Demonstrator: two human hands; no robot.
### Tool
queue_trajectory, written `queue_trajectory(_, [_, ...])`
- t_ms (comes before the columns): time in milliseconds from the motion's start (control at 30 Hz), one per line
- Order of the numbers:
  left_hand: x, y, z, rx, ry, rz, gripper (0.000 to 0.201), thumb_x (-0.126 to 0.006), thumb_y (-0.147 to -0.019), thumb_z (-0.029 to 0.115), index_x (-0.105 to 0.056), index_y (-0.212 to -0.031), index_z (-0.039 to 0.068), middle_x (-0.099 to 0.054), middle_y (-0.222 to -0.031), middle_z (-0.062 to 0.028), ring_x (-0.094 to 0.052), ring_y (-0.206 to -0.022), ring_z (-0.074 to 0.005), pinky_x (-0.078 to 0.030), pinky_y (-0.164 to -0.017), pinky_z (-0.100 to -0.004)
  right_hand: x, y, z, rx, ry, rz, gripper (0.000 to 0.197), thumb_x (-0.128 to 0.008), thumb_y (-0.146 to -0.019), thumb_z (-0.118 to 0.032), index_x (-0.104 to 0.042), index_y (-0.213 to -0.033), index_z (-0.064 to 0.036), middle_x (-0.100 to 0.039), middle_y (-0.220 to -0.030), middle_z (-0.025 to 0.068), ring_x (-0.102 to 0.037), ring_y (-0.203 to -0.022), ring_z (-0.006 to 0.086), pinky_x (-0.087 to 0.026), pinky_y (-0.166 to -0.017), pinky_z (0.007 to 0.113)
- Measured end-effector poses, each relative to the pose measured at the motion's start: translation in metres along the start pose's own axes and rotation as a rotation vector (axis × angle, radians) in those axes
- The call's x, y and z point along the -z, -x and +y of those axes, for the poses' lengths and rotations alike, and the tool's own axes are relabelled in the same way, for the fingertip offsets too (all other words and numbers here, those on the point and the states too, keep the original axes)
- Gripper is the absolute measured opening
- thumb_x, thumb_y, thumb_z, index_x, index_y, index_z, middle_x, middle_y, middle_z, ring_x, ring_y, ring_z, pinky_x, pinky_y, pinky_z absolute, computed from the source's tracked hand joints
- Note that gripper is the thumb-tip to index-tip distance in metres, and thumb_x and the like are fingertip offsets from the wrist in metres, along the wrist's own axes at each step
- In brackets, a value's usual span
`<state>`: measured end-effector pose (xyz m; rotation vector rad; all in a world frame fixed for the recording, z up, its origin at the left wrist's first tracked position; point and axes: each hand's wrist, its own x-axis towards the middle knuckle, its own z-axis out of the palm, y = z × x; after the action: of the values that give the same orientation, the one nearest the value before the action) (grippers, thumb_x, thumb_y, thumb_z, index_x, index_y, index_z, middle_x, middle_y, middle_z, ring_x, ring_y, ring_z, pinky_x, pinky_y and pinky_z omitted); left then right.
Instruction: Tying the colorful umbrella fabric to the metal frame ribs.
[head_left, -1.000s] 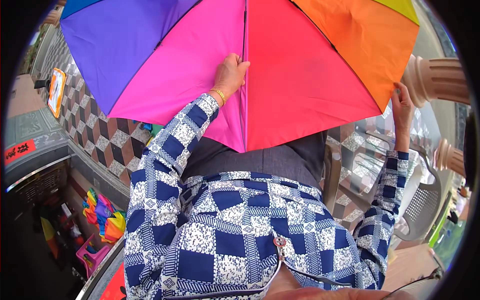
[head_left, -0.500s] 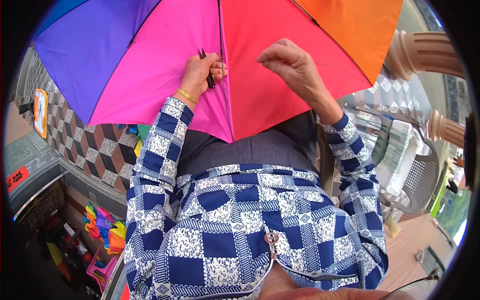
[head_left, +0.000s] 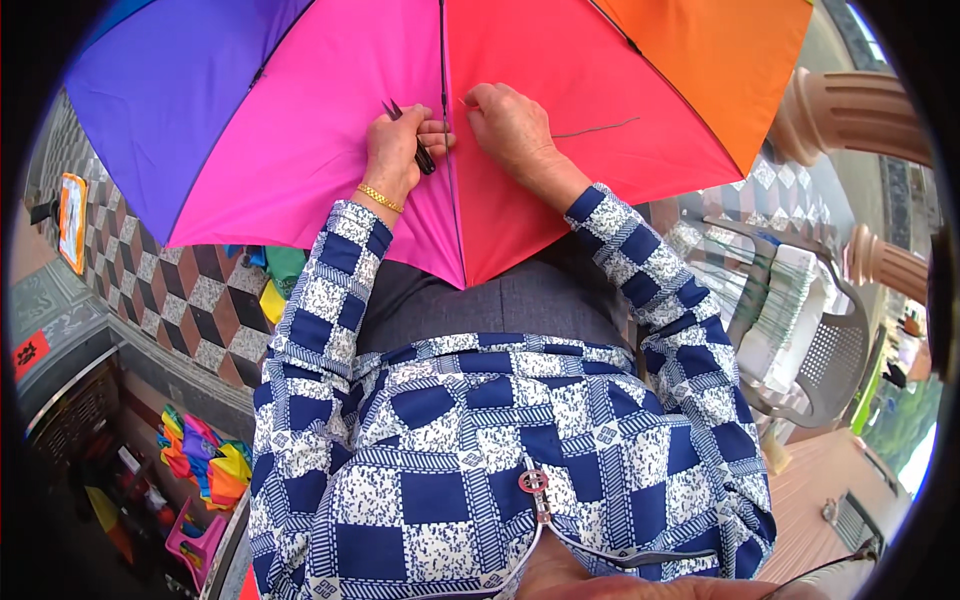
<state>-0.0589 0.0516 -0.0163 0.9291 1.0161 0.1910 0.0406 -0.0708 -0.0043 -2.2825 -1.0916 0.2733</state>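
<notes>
An open umbrella [head_left: 560,150] with purple, pink, red and orange panels lies spread over my lap, its inner side with the ribs facing me. My left hand [head_left: 398,150] has a pair of black thread snips [head_left: 425,158] tucked in its palm, blades pointing up. Its fingers reach to the dark rib [head_left: 447,165] along the pink and red seam. Just right of that rib, my right hand [head_left: 510,125] pinches what looks like a thin needle [head_left: 464,102], mostly hidden by the fingers. A dark thread [head_left: 600,127] trails rightward from this hand across the red panel.
A grey plastic chair [head_left: 835,350] bearing a white box with bundled thin green rods [head_left: 775,310] stands at the right. At lower left are folded multicoloured umbrellas [head_left: 208,455] and a pink basket [head_left: 197,540]. Patterned tiles [head_left: 190,300] cover the floor.
My right hand has moved left and slightly down to the rib, beside my left hand. The dark thread now stretches out behind it. My left hand keeps the snips and has hardly moved.
</notes>
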Motion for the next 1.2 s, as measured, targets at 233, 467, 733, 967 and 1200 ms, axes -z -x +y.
queue_trajectory(233, [-0.002,0.003,0.001,-0.010,0.017,0.009,0.020,-0.050,-0.087,0.013,-0.049,-0.094,-0.006,-0.059,-0.073,-0.0162,-0.063,-0.056,-0.0259,-0.049,-0.042,-0.0284,-0.006,-0.011,0.000,-0.041,0.053,-0.099,0.016,-0.055,-0.078,-0.014,-0.064,-0.085,-0.0048,-0.063,-0.083,0.0144,-0.062,-0.079,0.0312,-0.049,-0.071,0.041])
queue_trajectory(467, [-0.002,0.002,0.001,-0.016,0.016,0.002,0.021,-0.050,-0.086,0.012,-0.048,-0.094,-0.008,-0.059,-0.073,-0.0169,-0.062,-0.054,-0.0255,-0.048,-0.041,-0.0280,-0.007,-0.011,0.006,-0.034,0.010,-0.088,0.016,-0.054,-0.077,-0.014,-0.065,-0.082,-0.0037,-0.064,-0.079,0.0155,-0.062,-0.079,0.0318,-0.049,-0.072,0.042])
queue_trajectory(733, [-0.002,0.002,0.002,-0.050,-0.038,0.014,0.021,-0.051,-0.086,0.011,-0.048,-0.095,-0.008,-0.059,-0.075,-0.0175,-0.062,-0.054,-0.0243,-0.047,-0.041,-0.0272,-0.007,-0.011,0.005,-0.025,-0.011,-0.057,0.016,-0.053,-0.077,-0.014,-0.064,-0.082,-0.0042,-0.064,-0.080,0.0151,-0.062,-0.078,0.0317,-0.049,-0.071,0.042])
queue_trajectory(967, [-0.002,0.003,0.001,-0.060,-0.078,0.022,0.019,-0.052,-0.087,0.014,-0.053,-0.095,-0.003,-0.062,-0.074,-0.0138,-0.063,-0.056,-0.0215,-0.047,-0.044,-0.0257,-0.015,-0.015,0.000,-0.029,0.119,-0.104,0.014,-0.054,-0.077,-0.014,-0.064,-0.082,-0.0054,-0.063,-0.081,0.0140,-0.062,-0.078,0.0315,-0.049,-0.069,0.042])
queue_trajectory(1200, [-0.004,0.005,0.004,-0.087,-0.052,0.027,0.020,-0.052,-0.084,0.011,-0.050,-0.094,-0.006,-0.059,-0.073,-0.0149,-0.062,-0.052,-0.0235,-0.044,-0.039,-0.0263,-0.012,-0.011,-0.001,0.032,0.097,-0.102,0.014,-0.054,-0.076,-0.014,-0.064,-0.083,-0.0064,-0.062,-0.082,0.0135,-0.061,-0.078,0.0312,-0.049,-0.068,0.042])
